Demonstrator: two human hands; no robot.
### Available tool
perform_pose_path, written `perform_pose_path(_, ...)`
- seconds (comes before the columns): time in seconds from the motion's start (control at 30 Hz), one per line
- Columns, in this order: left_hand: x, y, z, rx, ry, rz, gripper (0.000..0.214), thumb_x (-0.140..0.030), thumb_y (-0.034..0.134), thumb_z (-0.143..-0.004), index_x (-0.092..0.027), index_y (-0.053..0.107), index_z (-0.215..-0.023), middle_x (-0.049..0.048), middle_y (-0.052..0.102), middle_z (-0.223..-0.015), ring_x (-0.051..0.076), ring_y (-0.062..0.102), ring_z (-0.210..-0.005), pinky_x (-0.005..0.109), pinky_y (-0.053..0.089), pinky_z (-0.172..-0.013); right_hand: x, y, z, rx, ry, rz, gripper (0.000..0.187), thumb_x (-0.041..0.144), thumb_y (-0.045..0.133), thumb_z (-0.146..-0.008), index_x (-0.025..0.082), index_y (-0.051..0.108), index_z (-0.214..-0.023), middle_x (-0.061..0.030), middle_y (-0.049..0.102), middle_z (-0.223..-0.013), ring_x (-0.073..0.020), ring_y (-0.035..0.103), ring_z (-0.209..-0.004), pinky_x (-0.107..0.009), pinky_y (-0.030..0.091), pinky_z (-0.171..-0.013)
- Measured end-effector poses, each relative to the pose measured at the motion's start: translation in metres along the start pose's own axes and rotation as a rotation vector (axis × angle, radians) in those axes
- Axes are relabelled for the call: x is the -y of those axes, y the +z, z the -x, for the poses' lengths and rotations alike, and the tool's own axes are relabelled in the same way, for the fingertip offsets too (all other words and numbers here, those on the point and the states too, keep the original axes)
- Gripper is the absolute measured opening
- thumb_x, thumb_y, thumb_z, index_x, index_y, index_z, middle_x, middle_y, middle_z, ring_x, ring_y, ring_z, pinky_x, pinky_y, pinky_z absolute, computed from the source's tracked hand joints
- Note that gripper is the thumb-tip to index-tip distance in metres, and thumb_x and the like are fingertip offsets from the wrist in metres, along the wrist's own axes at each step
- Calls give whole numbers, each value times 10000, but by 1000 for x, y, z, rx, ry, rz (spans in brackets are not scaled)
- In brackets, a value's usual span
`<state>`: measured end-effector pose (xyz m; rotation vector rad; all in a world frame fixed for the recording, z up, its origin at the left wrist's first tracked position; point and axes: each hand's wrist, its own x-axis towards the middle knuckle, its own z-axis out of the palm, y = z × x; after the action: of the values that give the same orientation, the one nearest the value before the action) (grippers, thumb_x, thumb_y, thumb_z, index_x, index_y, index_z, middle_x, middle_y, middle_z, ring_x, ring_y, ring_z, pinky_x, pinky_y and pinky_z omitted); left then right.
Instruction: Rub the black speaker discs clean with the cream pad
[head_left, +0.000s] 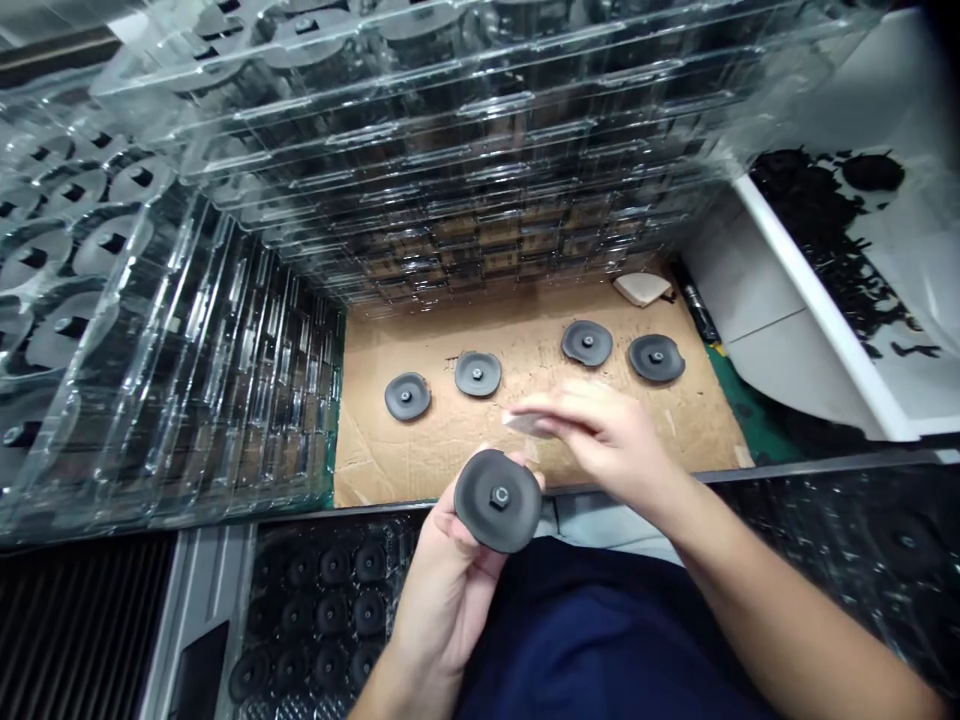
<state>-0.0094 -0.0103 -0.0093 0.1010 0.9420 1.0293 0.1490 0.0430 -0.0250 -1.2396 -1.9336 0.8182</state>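
Note:
My left hand (459, 560) grips a black rubber disc (480, 515) by its edge, its face with the central metal nut turned up. Just beyond it, my right hand (611, 440) pinches a white folded pad (529, 422) between thumb and fingers, apart from the disc. More black discs of this kind lie on the cardboard sheet (397, 470): one disc (407, 408) at the left, another disc (478, 386) beside it, and to the right a disc (587, 355) and a disc (656, 370) close together.
Tall stacks of clear plastic trays (480, 140) rise behind and at the left (247, 370). At the right stands a white bin (832, 330) with black scraps (817, 220). A second white folded piece (643, 288) and a black marker (696, 305) lie nearby. Disc-filled trays (330, 610) sit below the bench edge.

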Motion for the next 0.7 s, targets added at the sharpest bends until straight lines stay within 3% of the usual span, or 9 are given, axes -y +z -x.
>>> perform_pose_path(0.1, -2, -6, -1, 25, 27, 62, 489, -377, 779, -602, -203, 688, -1049, 76, 728, -1038, 193, 680, -922, 251, 539, -838, -30, 20, 23, 25, 109, 1, 255, 151, 463, -893, 211, 678, -1016, -32, 696, -840, -144, 618, -759, -268, 438, -668)
perform_pose_path(0.2, 0, -11, -2, 25, 9, 72, 461, -347, 776, -616, -215, 688, -1049, 64, 726, -1036, 198, 662, -975, 258, 530, -856, -33, 31, 39, 57, 133, 13, 227, 165, 486, -876, 205, 702, -930, -17, 679, -700, -148, 609, -654, -276, 441, -630)
perform_pose_path(0.33, 0, -8, -3, 18, 17, 63, 475, -315, 767, -645, -223, 659, -1098, 65, 697, -1117, 191, 641, -1011, 237, 529, -832, 8, 15, 24, -29, 162, 0, 223, 200, 488, -902, 189, 658, -1045, -31, 698, -856, -144, 620, -772, -265, 466, -684)
perform_pose_path(0.43, -2, -2, 0, 50, 30, 34, 356, -259, 739, -698, -215, 678, -1046, 39, 714, -1055, 157, 648, -965, 198, 518, -809, 50, 1, 7, -149, -3, -42, 235, 151, 470, -903, 133, 638, -1068, -59, 696, -909, -146, 612, -804, -268, 461, -707)
perform_pose_path(0.53, -4, -2, 2, 48, 9, 7, 298, -252, 750, -687, -221, 699, -979, 11, 724, -999, 140, 649, -957, 181, 506, -825, 72, -4, 3, 2, -148, -106, 249, 94, 450, -882, 74, 637, -1045, -68, 688, -827, -155, 598, -725, -289, 461, -704)
perform_pose_path(0.63, -4, -6, 2, -8, -14, 0, 348, -228, 793, -625, -248, 701, -961, -4, 724, -1009, 146, 653, -958, 197, 518, -830, 74, -5, 3, 257, -63, -151, 233, 83, 471, -877, 136, 656, -1009, -23, 693, -855, -128, 597, -731, -244, 458, -689)
perform_pose_path(0.7, -5, -4, 2, -19, -44, 8, 317, -254, 812, -593, -241, 713, -894, -10, 732, -944, 139, 662, -913, 179, 525, -791, 73, -3, 0, 189, -54, -95, 226, 100, 464, -885, 131, 658, -997, -32, 690, -846, -136, 589, -717, -260, 450, -673)
